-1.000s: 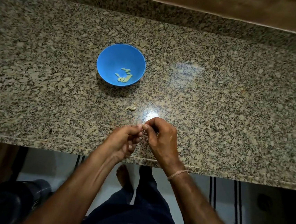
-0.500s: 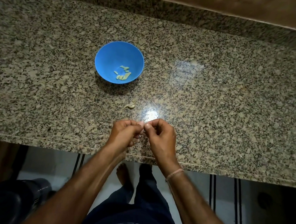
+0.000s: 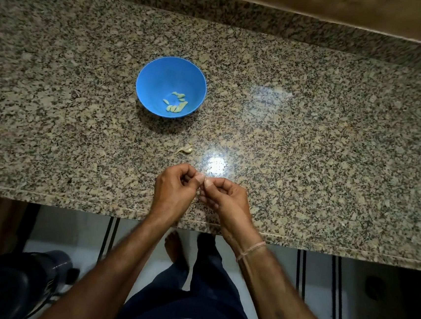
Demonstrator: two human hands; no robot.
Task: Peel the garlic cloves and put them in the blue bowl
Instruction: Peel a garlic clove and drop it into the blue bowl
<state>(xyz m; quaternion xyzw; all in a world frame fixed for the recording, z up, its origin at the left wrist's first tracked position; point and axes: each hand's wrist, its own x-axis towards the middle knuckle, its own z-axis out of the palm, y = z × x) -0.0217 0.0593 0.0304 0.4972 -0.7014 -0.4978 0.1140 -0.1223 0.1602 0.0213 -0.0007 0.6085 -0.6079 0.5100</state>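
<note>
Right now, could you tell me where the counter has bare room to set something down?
Free: counter right of the blue bowl, and left of it. Crowded: a garlic piece lies between bowl and the left hand and right hand pinching a clove.

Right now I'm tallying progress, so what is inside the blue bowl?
Several pale peeled garlic cloves lie clustered at the bottom of the blue bowl. Nothing else shows inside; whether one clove covers another cannot be told.
</note>
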